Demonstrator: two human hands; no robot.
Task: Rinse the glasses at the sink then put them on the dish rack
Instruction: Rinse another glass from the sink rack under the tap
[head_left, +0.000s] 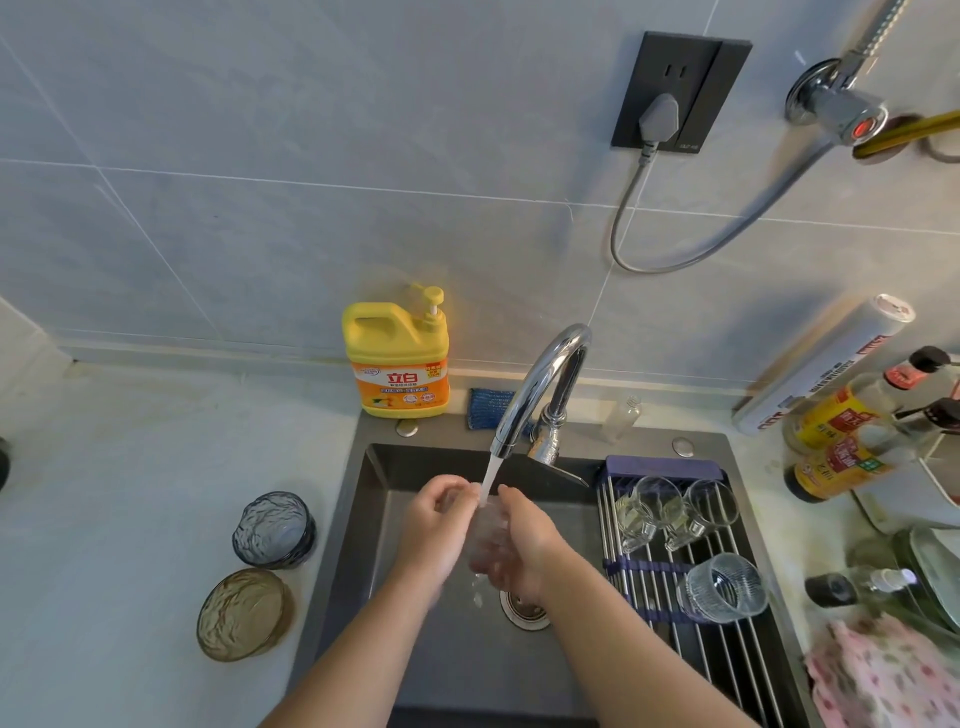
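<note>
Your left hand (434, 525) and right hand (527, 548) each have a grip curled round the clear glass tumbler (487, 538), under water from the curved chrome tap (540, 384).

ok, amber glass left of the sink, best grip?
Probably pinch the amber glass by its rim from above, on the side facing the sink. It seems to stand mouth up, and the blue-grey glass crowds its far side.

Yellow detergent bottle (396, 338) (orange label (401, 387)); pink-spotted cloth (878, 675).
</note>
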